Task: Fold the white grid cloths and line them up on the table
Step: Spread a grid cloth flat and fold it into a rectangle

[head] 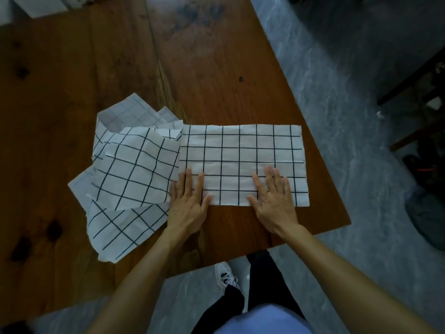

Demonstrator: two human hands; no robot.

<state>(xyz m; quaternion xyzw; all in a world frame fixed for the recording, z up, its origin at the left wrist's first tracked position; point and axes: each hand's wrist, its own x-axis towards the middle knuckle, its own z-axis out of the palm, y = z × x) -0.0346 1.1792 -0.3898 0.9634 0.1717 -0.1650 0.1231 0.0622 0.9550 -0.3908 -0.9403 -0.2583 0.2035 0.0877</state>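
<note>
A white grid cloth [243, 153] lies flat as a long folded rectangle near the right end of the wooden table [204, 68]. My left hand [189, 201] presses flat on its near left corner with straight fingers. My right hand [273, 201] presses flat on its near right part, fingers spread. To the left, a loose pile of white grid cloths [130, 172] lies crumpled, overlapping the flat cloth's left end.
The table's right edge [320, 150] runs diagonally just past the flat cloth, with grey floor [349, 68] beyond. Dark chair legs [414, 92] stand at the far right. My legs and a white shoe [225, 276] are below the near edge.
</note>
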